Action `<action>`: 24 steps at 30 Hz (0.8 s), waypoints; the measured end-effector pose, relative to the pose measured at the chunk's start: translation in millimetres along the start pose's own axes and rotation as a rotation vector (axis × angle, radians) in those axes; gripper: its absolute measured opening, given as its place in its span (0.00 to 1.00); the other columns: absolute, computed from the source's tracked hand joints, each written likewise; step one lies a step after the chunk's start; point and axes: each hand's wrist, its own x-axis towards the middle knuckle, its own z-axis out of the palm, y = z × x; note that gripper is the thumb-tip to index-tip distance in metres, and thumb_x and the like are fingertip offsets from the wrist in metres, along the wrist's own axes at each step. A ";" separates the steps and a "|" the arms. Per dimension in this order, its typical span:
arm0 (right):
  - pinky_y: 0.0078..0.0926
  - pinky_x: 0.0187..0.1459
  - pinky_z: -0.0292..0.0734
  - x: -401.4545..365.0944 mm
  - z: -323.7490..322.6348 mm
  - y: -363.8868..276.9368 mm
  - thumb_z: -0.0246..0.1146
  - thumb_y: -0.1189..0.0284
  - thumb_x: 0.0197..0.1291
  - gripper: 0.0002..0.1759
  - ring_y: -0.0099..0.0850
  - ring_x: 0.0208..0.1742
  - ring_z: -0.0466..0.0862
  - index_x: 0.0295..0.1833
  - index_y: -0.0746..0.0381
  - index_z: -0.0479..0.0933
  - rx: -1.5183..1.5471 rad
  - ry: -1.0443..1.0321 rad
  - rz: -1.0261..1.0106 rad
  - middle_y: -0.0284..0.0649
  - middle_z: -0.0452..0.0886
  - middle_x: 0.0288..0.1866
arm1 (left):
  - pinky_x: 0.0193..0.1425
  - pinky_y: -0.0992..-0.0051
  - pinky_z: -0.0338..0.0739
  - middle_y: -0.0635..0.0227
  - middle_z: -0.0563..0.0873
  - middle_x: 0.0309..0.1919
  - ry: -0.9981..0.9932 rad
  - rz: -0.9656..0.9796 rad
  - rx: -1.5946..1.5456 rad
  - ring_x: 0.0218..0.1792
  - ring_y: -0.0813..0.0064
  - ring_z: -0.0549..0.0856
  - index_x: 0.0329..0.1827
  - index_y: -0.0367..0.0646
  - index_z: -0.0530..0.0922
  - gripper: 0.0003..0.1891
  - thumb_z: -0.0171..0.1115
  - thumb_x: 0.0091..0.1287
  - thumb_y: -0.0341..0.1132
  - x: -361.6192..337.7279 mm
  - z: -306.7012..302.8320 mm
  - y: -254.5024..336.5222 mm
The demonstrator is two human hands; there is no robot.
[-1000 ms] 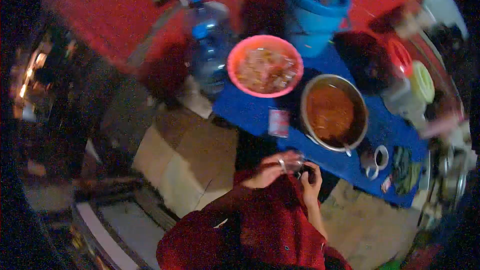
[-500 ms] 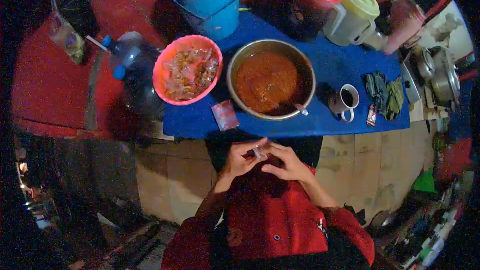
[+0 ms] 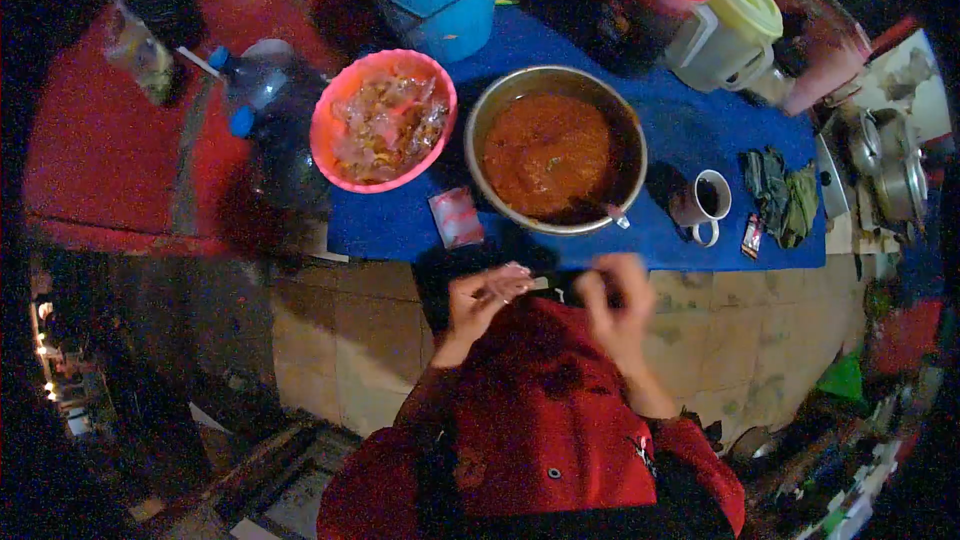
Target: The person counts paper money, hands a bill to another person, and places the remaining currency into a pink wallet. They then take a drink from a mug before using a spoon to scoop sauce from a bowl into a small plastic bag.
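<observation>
My left hand (image 3: 474, 306) is closed on a small clear plastic bag (image 3: 510, 282), just below the table's near edge. Apart from it, to the right, my right hand (image 3: 617, 302) is raised with its fingers bent. Motion smears those fingers, so whether they hold anything does not show. Beyond the hands stands a metal bowl (image 3: 642, 162) of red-orange sauce or paste, with a spoon handle (image 3: 618, 217) leaning on its near right rim. A pink bowl (image 3: 318, 140) lined with or containing clear plastic is to its left. Between bowls and hands lies a red-and-white packet (image 3: 457, 218).
A mug (image 3: 688, 206) of dark liquid, a small sachet (image 3: 751, 236) and dark cloth-like bundles (image 3: 797, 202) lie on the right of the blue tabletop (image 3: 400, 250). Behind are a blue bucket (image 3: 440, 15) and lidded jugs (image 3: 725, 45). Large bottles (image 3: 262, 90) stand left.
My hands were together at the clear plastic; the right one has moved away to the right. The left hand keeps the plastic. The view has shifted slightly.
</observation>
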 end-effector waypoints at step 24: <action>0.17 0.18 0.62 172.0 6.6 42.7 0.62 0.69 0.64 0.10 0.17 0.17 0.70 0.34 0.65 0.80 0.445 -0.027 0.332 0.31 0.79 0.24 | 0.67 0.67 0.71 0.59 0.78 0.58 0.163 0.220 -0.894 0.59 0.66 0.77 0.59 0.38 0.74 0.19 0.60 0.67 0.35 66.2 32.2 51.5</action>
